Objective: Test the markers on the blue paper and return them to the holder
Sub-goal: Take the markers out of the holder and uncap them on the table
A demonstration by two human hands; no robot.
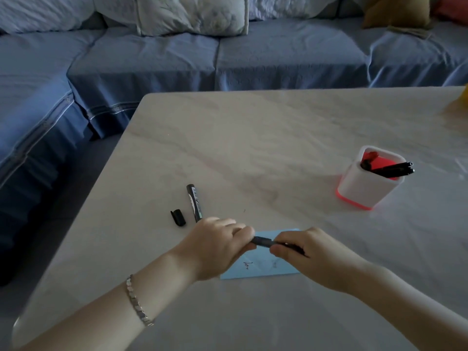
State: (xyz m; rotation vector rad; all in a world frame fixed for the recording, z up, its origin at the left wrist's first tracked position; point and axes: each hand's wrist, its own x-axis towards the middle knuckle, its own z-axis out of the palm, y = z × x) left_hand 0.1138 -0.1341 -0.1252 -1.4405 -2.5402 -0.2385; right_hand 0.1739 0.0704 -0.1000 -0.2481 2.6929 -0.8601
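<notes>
A black marker (263,241) is held level above the blue paper (263,268). My left hand (217,245) grips its left end and my right hand (311,254) grips its right end. The paper lies on the table, partly hidden by both hands, with a few pen marks showing on it. An uncapped black marker (194,202) lies on the table to the left, its lower tip behind my left hand, and its loose black cap (178,217) lies beside it. The white holder with a red inside (364,184) stands at the right with black markers (391,168) in it.
The pale marble table (253,138) reaches a left edge close to the loose cap. A blue-covered sofa (177,59) with cushions stands behind and to the left. Something yellow (464,93) shows at the far right edge.
</notes>
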